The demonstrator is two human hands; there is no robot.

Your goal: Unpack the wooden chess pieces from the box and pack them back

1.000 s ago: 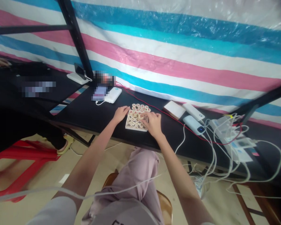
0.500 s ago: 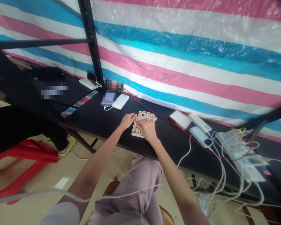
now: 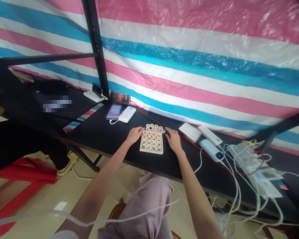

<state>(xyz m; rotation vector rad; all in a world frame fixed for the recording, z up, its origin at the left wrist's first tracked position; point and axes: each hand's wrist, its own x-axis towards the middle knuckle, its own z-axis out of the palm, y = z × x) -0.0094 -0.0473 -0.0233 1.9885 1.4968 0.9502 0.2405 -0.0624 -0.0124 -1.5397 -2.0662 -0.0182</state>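
Observation:
A light wooden tray (image 3: 151,151) filled with several round chess pieces (image 3: 151,141) marked in red and black lies on the black table (image 3: 99,132). More round pieces (image 3: 154,127) sit in a row just behind it. My left hand (image 3: 134,134) rests at the tray's left side, fingers stretched toward it. My right hand (image 3: 173,138) lies flat on the table at the tray's right side, fingers apart, holding nothing.
A white power bank (image 3: 127,114) lies at the back left, a flat white box (image 3: 189,132) and two more power banks (image 3: 210,144) to the right. A tangle of white cables (image 3: 246,166) covers the right end. A red stool (image 3: 20,179) and another person's foot (image 3: 63,164) are at left.
My right hand has come off the top of the tray and moved to its right side. The left hand stays at the left edge. The view has tilted up slightly.

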